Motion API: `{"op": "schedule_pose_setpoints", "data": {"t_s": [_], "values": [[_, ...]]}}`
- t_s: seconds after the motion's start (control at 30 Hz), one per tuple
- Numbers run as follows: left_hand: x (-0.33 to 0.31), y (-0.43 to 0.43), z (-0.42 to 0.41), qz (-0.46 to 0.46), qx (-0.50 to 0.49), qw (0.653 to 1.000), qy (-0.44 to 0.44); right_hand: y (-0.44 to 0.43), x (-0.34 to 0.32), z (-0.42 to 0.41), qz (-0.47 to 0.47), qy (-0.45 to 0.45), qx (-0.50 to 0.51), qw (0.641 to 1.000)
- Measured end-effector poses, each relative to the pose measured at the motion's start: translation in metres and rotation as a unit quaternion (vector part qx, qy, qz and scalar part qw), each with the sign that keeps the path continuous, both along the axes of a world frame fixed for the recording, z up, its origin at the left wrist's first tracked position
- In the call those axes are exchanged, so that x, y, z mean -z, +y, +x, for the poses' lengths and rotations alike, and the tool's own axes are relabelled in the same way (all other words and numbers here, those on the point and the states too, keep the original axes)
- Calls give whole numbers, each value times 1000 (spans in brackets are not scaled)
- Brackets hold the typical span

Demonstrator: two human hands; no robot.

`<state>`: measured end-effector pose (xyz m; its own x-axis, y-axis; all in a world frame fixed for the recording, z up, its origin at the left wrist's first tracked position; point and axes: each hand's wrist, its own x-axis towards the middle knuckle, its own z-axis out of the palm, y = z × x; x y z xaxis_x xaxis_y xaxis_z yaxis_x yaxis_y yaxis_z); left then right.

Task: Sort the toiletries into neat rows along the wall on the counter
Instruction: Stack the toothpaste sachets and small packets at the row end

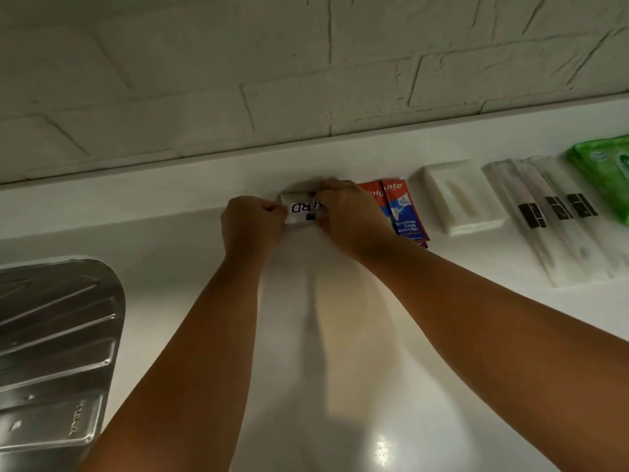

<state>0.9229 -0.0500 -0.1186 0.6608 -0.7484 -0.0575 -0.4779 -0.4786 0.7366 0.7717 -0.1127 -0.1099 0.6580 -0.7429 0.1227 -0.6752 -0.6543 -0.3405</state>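
Far back on the worktop (340, 369), close under the wall (238, 63), a small white packet (301, 209) sits between two hands: the left hand (250, 223) pinches its left end with curled fingers (275, 209), the right hand (350, 212) grips its right end, just left of two Colgate sachets (400, 212)

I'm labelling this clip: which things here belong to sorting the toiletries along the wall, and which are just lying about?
Job in hand: white packet, pinched by the left hand and right hand; toothpaste sachets; white block, maybe soap; wrapped toothbrushes; green pack; counter.
Lying about: metal draining board.
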Motion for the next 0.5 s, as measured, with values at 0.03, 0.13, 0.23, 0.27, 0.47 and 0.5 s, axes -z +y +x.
{"op": "schedule_pose_setpoints", "data": {"t_s": [0.03, 0.13, 0.23, 0.27, 0.47, 0.5], "values": [[0, 0, -1, 1, -2, 1000, -13, -1, 0, 0, 0, 3, 1, 1000], [0, 1, -2, 6, 1, 999, -35, -1, 1, 1, 7, 9, 2, 1000], [-2, 2, -2, 4, 6, 998, -61, 0, -2, 1, 9, 6, 4, 1000], [-4, 3, -3, 4, 7, 997, -73, 2, -3, 0, 7, 2, 4, 1000], [-14, 22, -18, -17, 20, 994, -105, 28, -18, -22, 3, -62, 18, 998], [-16, 26, -24, -24, 29, 992, -119, 35, -20, -29, 0, -78, 19, 997]]}}
